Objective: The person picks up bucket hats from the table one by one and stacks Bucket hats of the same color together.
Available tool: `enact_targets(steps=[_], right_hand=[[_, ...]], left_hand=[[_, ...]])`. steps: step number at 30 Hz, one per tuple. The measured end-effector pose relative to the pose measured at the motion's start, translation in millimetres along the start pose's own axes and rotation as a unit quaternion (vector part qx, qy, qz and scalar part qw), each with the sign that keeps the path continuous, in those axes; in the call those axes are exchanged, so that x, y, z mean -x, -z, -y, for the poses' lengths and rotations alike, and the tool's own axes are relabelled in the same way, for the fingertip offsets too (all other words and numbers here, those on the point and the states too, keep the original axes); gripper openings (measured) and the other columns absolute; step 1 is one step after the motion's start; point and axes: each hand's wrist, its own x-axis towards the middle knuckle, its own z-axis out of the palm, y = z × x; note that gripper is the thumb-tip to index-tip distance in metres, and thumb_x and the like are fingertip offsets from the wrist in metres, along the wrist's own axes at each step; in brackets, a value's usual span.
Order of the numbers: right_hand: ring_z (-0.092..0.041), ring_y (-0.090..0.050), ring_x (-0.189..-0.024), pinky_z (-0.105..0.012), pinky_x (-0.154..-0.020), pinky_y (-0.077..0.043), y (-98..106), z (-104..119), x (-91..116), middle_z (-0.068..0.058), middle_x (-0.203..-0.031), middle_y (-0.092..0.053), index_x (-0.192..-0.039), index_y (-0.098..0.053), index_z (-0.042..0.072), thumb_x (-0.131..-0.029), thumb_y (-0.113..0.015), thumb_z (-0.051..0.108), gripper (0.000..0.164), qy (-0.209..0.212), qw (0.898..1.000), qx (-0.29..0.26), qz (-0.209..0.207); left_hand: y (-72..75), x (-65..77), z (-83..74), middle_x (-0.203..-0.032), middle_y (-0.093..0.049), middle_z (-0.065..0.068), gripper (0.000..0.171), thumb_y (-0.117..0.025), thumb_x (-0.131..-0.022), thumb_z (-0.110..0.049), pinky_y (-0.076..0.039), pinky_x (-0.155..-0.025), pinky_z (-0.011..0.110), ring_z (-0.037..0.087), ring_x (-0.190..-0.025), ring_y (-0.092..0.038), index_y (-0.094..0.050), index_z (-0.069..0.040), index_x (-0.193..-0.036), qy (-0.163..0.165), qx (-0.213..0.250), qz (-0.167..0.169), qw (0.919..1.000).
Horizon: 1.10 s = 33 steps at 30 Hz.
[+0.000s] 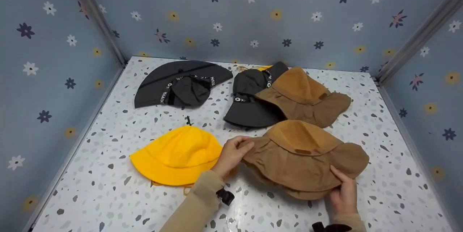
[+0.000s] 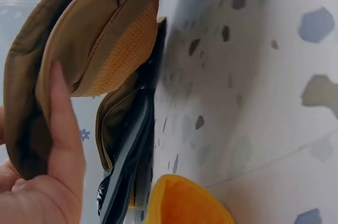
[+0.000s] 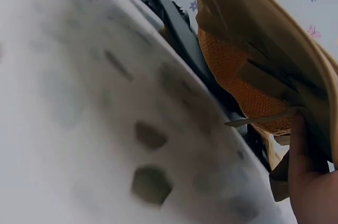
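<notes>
A brown sun hat (image 1: 300,167) with a tan crown and a wide floppy brim is held up off the table between both hands. My left hand (image 1: 233,156) pinches the brim's left edge between thumb and fingers. At the lower right, my right hand (image 1: 343,190) grips the brim, with a finger on top. From below, the left wrist view shows the left hand (image 2: 58,166) with the folded brim between its fingers and the hat's woven tan crown (image 2: 129,49). In the right wrist view the right hand (image 3: 311,182) holds the brim beside a thin strap (image 3: 264,120).
A yellow bucket hat (image 1: 181,156) lies left of my left hand. Behind are a black wide-brimmed hat (image 1: 188,91), another black hat (image 1: 253,112) and a second brown hat (image 1: 307,98) overlapping it. Flower-patterned panels (image 1: 235,18) enclose the speckled table (image 1: 108,174) at the back and sides.
</notes>
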Motion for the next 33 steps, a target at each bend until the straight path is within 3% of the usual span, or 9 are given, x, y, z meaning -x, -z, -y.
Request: enact_targets(steps=[4, 12, 19, 27, 33], right_hand=[[-0.007, -0.057, -0.113, -0.023, -0.093, -0.054, 7.1, -1.3, 2.0, 0.006, -0.126, -0.055, -0.133, -0.044, 0.019, -0.088, -0.061, -0.016, 0.060, -0.009, 0.999, 0.020, -0.028], [-0.007, -0.054, -0.120, -0.025, -0.096, -0.053, 12.4, -7.2, 5.0, 0.006, -0.137, -0.048, -0.137, -0.043, 0.024, -0.085, -0.066, -0.015, 0.069, -0.005, 0.998, 0.045, -0.044], [-0.006, -0.058, -0.114, -0.024, -0.094, -0.055, 14.7, -12.1, 6.8, 0.005, -0.137, -0.048, -0.135, -0.045, 0.023, -0.082, -0.069, -0.016, 0.070, 0.004, 0.997, 0.046, -0.060], [-0.009, -0.048, -0.127, -0.021, -0.095, -0.053, 14.9, -15.6, 7.8, 0.009, -0.133, -0.048, -0.139, -0.042, 0.028, -0.085, -0.071, -0.008, 0.071, 0.014, 0.989, 0.130, -0.076], [-0.010, -0.046, -0.129, -0.021, -0.097, -0.051, 13.6, -13.4, 6.3, 0.009, -0.135, -0.047, -0.138, -0.041, 0.028, -0.082, -0.075, -0.007, 0.075, 0.029, 0.982, 0.171, -0.070]], left_hand=[[-1.4, 0.0, 3.5, -0.110, -0.071, 0.016, 0.028, -0.065, -0.096, -0.021, -0.052, -0.091, 0.033, 0.021, -0.099, -0.064, -0.069, 0.001, -0.114, -0.009, -0.077, 0.002, 0.9970], [-3.3, 0.5, 7.0, -0.103, -0.072, 0.011, 0.025, -0.065, -0.097, -0.024, -0.054, -0.088, 0.038, 0.021, -0.092, -0.065, -0.070, -0.005, -0.113, -0.003, -0.152, -0.012, 0.9884], [-7.0, 3.6, 10.4, -0.110, -0.073, 0.007, 0.023, -0.062, -0.099, -0.027, -0.051, -0.094, 0.043, 0.028, -0.102, -0.064, -0.070, -0.012, -0.114, -0.010, -0.232, -0.025, 0.9723], [-8.7, 2.1, 16.0, -0.109, -0.073, 0.011, 0.021, -0.059, -0.100, -0.024, -0.053, -0.090, 0.043, 0.030, -0.100, -0.067, -0.067, -0.010, -0.115, -0.030, -0.284, -0.021, 0.9581], [-9.1, -0.1, 15.5, -0.107, -0.072, 0.013, 0.020, -0.058, -0.101, -0.023, -0.054, -0.089, 0.045, 0.032, -0.099, -0.066, -0.067, -0.010, -0.114, -0.036, -0.307, -0.029, 0.9507]])
